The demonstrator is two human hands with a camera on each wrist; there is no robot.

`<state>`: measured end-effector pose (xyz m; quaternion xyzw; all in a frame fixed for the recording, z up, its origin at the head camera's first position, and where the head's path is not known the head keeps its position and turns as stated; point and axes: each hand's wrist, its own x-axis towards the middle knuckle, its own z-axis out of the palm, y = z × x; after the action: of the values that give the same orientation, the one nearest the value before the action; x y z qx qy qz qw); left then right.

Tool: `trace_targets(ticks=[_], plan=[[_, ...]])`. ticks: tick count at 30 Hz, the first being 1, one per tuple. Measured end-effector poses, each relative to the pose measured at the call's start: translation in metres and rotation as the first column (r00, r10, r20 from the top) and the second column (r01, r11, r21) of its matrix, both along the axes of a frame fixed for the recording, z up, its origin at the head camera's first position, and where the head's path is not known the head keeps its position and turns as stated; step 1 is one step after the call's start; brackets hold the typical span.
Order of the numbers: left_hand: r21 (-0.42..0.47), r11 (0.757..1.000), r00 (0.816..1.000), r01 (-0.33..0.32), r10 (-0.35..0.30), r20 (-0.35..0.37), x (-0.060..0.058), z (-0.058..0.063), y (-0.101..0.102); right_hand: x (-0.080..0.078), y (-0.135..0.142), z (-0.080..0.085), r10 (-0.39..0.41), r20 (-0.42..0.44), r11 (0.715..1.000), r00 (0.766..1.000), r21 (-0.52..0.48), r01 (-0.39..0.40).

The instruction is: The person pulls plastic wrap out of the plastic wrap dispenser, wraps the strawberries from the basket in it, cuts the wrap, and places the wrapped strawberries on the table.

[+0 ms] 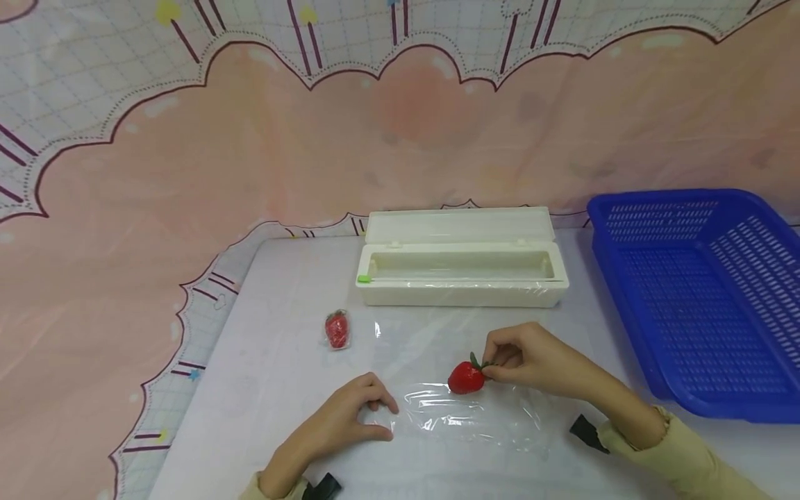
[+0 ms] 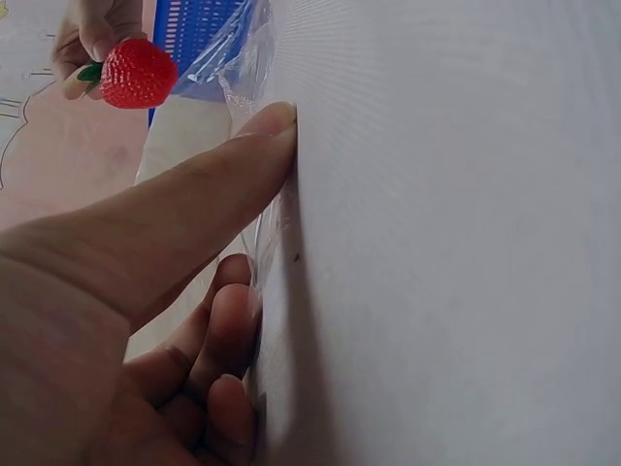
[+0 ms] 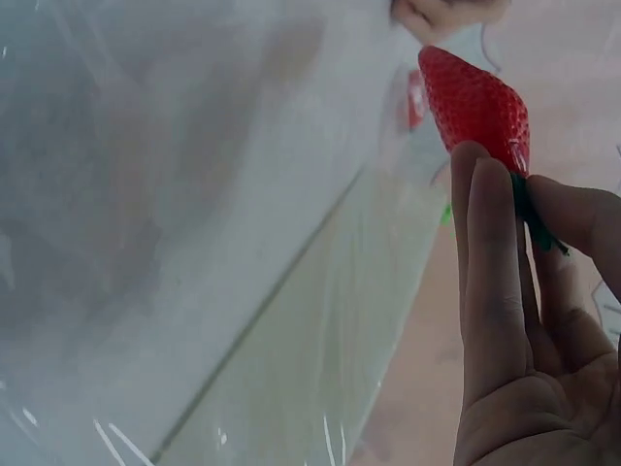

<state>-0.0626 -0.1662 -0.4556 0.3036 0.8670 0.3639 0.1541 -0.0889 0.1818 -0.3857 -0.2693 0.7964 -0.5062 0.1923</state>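
A red strawberry (image 1: 465, 378) with green leaves is pinched at its leafy top by my right hand (image 1: 531, 357). In the right wrist view the thumb and fingertips meet at the leaves, and the strawberry (image 3: 475, 107) points away from the palm. Under it a sheet of clear cling film (image 1: 437, 417) lies over the table, wrinkled along its near part. My left hand (image 1: 340, 417) rests at the film's left edge, thumb and fingers apart. The left wrist view has its thumb (image 2: 262, 131) touching the film's edge at the tabletop.
Behind the film stands a cream cling film box (image 1: 462, 295), lid up, with a green slider (image 1: 364, 279) at its left end. A second strawberry (image 1: 337, 329), wrapped in film, lies left of the sheet. A blue plastic basket (image 1: 662, 333) occupies the right side.
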Motion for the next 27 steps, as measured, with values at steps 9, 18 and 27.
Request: trace_targets(ticks=[9,18,27], plan=[[0.005,1.0,0.999,-0.011,0.011,0.031,0.001,0.0,-0.001,0.005,-0.02,-0.016,-0.048,0.048,0.999,0.998,-0.016,0.049],[0.018,1.0,1.0,-0.004,0.004,0.009,0.002,-0.002,-0.001,0.01,-0.028,-0.031,-0.039,0.064,0.999,0.997,-0.005,0.04],[0.021,1.0,1.0,0.001,-0.001,0.001,0.001,-0.001,-0.001,0.01,-0.028,-0.037,-0.046,0.014,0.996,0.999,0.07,0.045]])
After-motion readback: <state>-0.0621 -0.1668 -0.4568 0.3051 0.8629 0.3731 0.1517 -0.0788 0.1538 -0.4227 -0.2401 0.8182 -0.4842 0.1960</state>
